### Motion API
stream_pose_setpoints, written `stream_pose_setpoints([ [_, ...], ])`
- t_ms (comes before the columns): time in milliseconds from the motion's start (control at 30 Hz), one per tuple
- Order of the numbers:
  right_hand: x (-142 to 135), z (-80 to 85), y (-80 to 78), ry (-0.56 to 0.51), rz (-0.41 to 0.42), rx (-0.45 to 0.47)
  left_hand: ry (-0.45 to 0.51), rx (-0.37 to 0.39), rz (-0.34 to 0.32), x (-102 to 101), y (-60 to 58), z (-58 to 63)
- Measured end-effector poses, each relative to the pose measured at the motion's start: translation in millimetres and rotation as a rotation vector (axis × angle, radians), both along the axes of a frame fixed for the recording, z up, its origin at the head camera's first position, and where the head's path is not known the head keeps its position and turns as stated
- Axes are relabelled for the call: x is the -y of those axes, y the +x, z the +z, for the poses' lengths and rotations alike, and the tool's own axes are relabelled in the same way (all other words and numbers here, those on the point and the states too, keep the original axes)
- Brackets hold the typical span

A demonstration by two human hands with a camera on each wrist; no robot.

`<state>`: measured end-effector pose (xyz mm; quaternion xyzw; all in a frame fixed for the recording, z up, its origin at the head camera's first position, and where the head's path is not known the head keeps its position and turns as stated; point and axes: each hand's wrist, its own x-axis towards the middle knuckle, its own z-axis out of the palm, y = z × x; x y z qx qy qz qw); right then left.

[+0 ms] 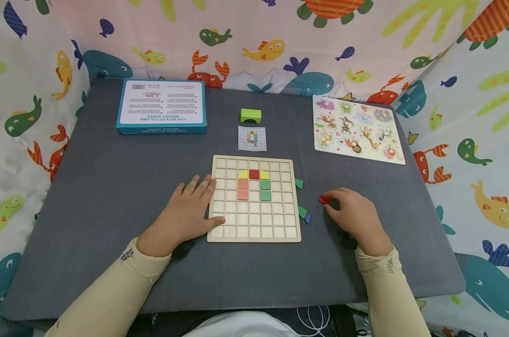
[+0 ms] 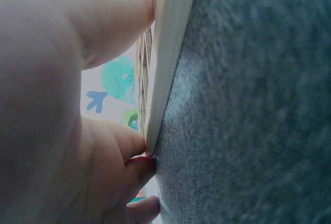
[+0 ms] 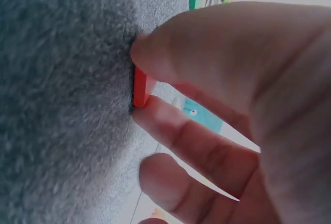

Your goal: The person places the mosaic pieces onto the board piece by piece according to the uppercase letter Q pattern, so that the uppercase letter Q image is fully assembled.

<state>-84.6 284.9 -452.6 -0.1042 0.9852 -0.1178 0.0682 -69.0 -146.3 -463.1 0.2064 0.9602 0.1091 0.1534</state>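
A wooden grid board point(image 1: 254, 224) lies flat on the table. In its upper middle squares sit a red tile point(image 1: 254, 174), yellow pieces at both sides of it, orange tiles point(image 1: 243, 189) on the left and green tiles point(image 1: 265, 190) on the right. My left hand point(image 1: 187, 213) rests at the board's left edge with fingers spread, the thumb on the board's top; the left wrist view shows fingertips against its side point(image 2: 168, 58). To the right of the board, my right hand point(image 1: 355, 213) pinches a small red tile point(image 3: 139, 87) between thumb and finger, low at the table surface.
Loose green pieces point(image 1: 299, 183) and a blue piece point(image 1: 308, 218) lie along the board's right side. Beyond the board are a pattern card point(image 1: 252, 139) and a green arch block point(image 1: 250, 115). A blue box point(image 1: 162, 128) stands back left, an animal picture board point(image 1: 336, 124) back right.
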Motion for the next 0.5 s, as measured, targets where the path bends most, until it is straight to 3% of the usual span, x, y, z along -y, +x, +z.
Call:
stream_pose_setpoints([
  [200,12,1.9,-0.9,-0.040,0.046,-0.091,-0.003,0.006,0.004,1,-1.1,0.3],
  [500,57,7.2,-1.8,-0.105,0.254,-0.200,0.014,0.009,0.006,1,0.5,1.2],
])
